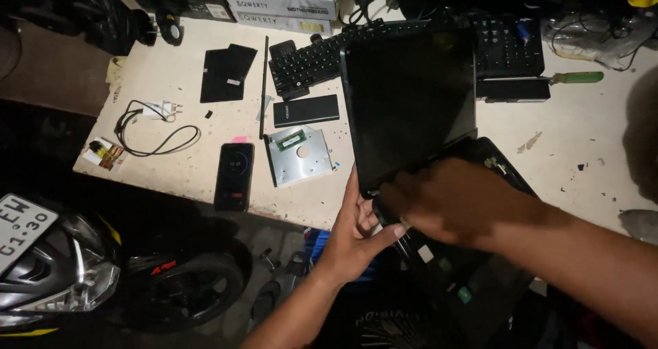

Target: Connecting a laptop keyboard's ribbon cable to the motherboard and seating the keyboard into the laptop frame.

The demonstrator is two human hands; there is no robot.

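At the near edge of the pale worktable [582, 136], I see both hands meeting at the lower left corner of a dark laptop screen panel [410, 102], which stands tilted up over the black laptop base [473, 280]. My left hand [353, 236] comes up from below, fingers stretched along the panel's left edge and thumb pointing right toward the hinge area. My right hand [456, 202] lies across the hinge, fingers curled down; it covers the joint, so I cannot tell exactly what the fingertips grip.

Left of the panel, just beside it, lies a silver drive caddy [298, 156] with a small green module on it. Further left rests a black phone [235, 176], close to the table's near edge. A flat black drive [306, 110] sits beyond the caddy, and a loose black keyboard [308, 63] lies beyond that, partly behind the panel. A black cable with white charger [156, 126] lies far left. A second keyboard [508, 46] and a green-handled screwdriver [576, 77] lie to the far right. White boxes [281, 8] stand along the far edge.
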